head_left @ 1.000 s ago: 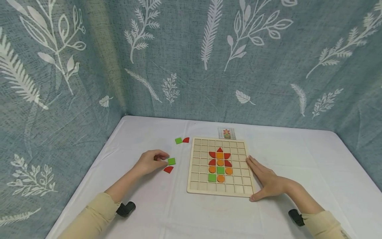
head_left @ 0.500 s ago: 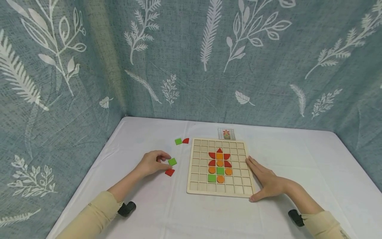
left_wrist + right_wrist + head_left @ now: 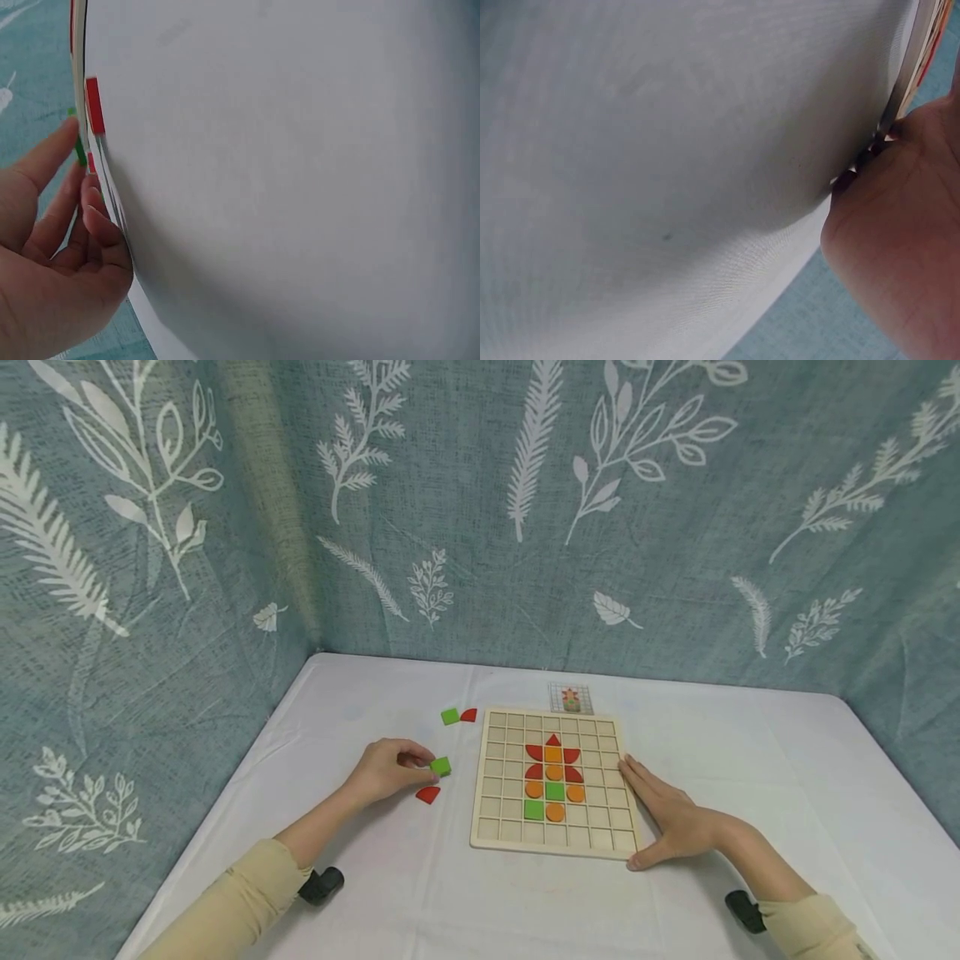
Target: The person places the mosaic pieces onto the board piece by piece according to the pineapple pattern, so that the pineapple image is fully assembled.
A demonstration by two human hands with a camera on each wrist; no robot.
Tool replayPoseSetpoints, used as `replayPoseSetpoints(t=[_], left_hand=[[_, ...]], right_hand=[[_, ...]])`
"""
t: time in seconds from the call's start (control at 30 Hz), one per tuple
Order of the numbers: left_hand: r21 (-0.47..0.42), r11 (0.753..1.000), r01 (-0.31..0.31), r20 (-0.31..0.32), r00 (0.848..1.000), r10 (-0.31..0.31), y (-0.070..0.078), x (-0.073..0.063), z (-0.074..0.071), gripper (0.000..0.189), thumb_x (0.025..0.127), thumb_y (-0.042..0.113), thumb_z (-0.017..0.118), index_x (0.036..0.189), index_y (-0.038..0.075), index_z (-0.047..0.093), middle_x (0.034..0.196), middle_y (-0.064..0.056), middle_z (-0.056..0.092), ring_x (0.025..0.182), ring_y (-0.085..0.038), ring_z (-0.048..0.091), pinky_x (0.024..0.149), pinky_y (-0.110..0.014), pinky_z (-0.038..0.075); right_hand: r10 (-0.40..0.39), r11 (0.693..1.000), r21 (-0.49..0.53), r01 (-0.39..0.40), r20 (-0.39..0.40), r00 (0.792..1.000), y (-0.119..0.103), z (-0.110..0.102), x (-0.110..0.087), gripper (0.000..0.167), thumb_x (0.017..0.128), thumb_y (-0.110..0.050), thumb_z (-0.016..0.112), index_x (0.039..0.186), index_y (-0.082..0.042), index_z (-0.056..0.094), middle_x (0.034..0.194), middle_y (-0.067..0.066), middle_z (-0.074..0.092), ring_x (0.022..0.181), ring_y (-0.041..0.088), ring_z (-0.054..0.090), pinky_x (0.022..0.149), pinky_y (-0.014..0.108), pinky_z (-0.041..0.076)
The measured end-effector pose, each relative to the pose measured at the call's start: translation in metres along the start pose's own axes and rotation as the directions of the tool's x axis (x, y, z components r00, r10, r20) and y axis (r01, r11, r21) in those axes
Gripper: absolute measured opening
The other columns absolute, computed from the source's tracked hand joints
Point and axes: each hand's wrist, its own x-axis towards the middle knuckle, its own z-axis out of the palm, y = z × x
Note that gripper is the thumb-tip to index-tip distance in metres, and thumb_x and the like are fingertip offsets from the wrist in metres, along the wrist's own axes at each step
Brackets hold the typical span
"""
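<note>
Between thumb and fingers, my left hand pinches a green square tile, lifted a little off the table left of the board. In the left wrist view the same green tile shows edge-on at the fingertips. Just below that hand lies a red quarter-circle tile. My right hand rests with straight fingers along the right edge of the wooden grid board. On the board, red, orange and green tiles form a figure, with a green square and an orange disc in its lowest row.
Another green square and a red quarter-circle lie beyond the left hand, near the board's top left corner. A small pattern card lies behind the board. A patterned curtain hangs along the table's back and left.
My left hand has taken the green square and shifted it slightly right, tilting it up off the table. The nearby red quarter-circle has slid a little. My right hand stays still.
</note>
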Motion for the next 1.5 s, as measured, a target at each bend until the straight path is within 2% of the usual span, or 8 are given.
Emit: replayPoseSetpoints(t=[0.27, 0.47, 0.6, 0.77, 0.9, 1.0, 1.2, 1.5], left_hand=[[-0.071, 0.997, -0.007, 0.048, 0.999, 0.01, 0.024, -0.001, 0.021, 0.03, 0.077, 0.027, 0.083, 0.102, 0.012, 0.075, 0.086, 0.003, 0.066, 0.077, -0.013, 0.059, 0.064, -0.028, 0.048], [-0.124, 0.99, -0.074, 0.098, 0.991, 0.086, 0.045, 0.001, 0.044, 0.028, 0.075, 0.027, 0.085, 0.099, 0.014, 0.076, 0.081, 0.005, 0.065, 0.075, -0.013, 0.057, 0.063, -0.028, 0.046], [-0.119, 0.978, -0.171, 0.146, 0.971, 0.188, 0.059, 0.004, 0.061, 0.026, 0.076, 0.024, 0.084, 0.097, 0.011, 0.076, 0.079, 0.006, 0.063, 0.072, -0.011, 0.056, 0.064, -0.026, 0.046], [-0.115, 0.952, -0.283, 0.208, 0.93, 0.302, 0.076, 0.009, 0.083, 0.022, 0.078, 0.019, 0.083, 0.096, 0.009, 0.076, 0.079, 0.007, 0.065, 0.07, -0.007, 0.055, 0.063, -0.022, 0.046], [-0.084, 0.932, -0.353, 0.238, 0.901, 0.363, 0.09, 0.012, 0.098, 0.02, 0.077, 0.018, 0.084, 0.093, 0.008, 0.076, 0.079, 0.004, 0.065, 0.07, -0.006, 0.053, 0.063, -0.02, 0.045], [-0.035, 0.92, -0.391, 0.25, 0.888, 0.387, 0.099, 0.014, 0.106, 0.02, 0.077, 0.018, 0.084, 0.092, 0.008, 0.076, 0.078, 0.004, 0.064, 0.071, -0.006, 0.052, 0.065, -0.02, 0.044], [0.025, 0.909, -0.416, 0.272, 0.878, 0.394, 0.109, 0.015, 0.115, 0.017, 0.077, 0.017, 0.084, 0.09, 0.008, 0.076, 0.079, 0.003, 0.066, 0.075, -0.01, 0.054, 0.069, -0.021, 0.042], [0.024, 0.899, -0.437, 0.28, 0.866, 0.414, 0.107, 0.016, 0.121, 0.016, 0.079, 0.017, 0.082, 0.091, 0.008, 0.077, 0.077, 0.005, 0.066, 0.074, -0.008, 0.055, 0.068, -0.019, 0.043]], right_hand=[[0.0, 1.0, 0.001, 0.0, -0.002, 1.0, 0.001, 0.001, -0.001, 0.134, 0.067, -0.061, 0.08, 0.154, 0.001, -0.001, 0.16, 0.024, -0.006, 0.144, 0.046, 0.002, 0.103, 0.072, 0.018], [-0.013, 1.0, 0.01, 0.013, -0.001, 1.0, 0.001, 0.001, 0.0, 0.133, 0.069, -0.057, 0.081, 0.154, 0.001, -0.002, 0.159, 0.025, -0.006, 0.144, 0.047, 0.002, 0.103, 0.072, 0.017], [-0.024, 1.0, 0.01, 0.024, -0.004, 1.0, 0.001, 0.0, 0.0, 0.132, 0.069, -0.056, 0.082, 0.153, 0.002, -0.001, 0.159, 0.026, -0.005, 0.143, 0.048, 0.003, 0.103, 0.072, 0.018], [-0.03, 1.0, 0.004, 0.031, -0.004, 1.0, 0.0, -0.001, 0.0, 0.132, 0.069, -0.055, 0.082, 0.153, 0.003, -0.001, 0.158, 0.027, -0.005, 0.143, 0.048, 0.003, 0.104, 0.071, 0.018], [-0.022, 1.0, 0.008, 0.022, -0.002, 1.0, 0.002, -0.002, 0.001, 0.132, 0.069, -0.056, 0.082, 0.154, 0.002, -0.001, 0.159, 0.025, -0.006, 0.144, 0.047, 0.002, 0.103, 0.072, 0.018], [-0.016, 1.0, 0.004, 0.016, 0.002, 1.0, 0.003, -0.001, 0.001, 0.133, 0.069, -0.058, 0.081, 0.154, 0.001, -0.002, 0.159, 0.024, -0.007, 0.144, 0.046, 0.002, 0.104, 0.071, 0.017], [-0.008, 1.0, 0.005, 0.008, 0.007, 1.0, 0.004, 0.0, 0.002, 0.134, 0.068, -0.061, 0.08, 0.154, 0.0, -0.003, 0.16, 0.022, -0.007, 0.145, 0.045, 0.002, 0.106, 0.069, 0.017], [-0.02, 1.0, 0.008, 0.02, 0.003, 1.0, 0.002, -0.001, 0.002, 0.133, 0.068, -0.055, 0.083, 0.154, 0.001, -0.003, 0.159, 0.024, -0.006, 0.144, 0.046, 0.003, 0.106, 0.069, 0.017]])
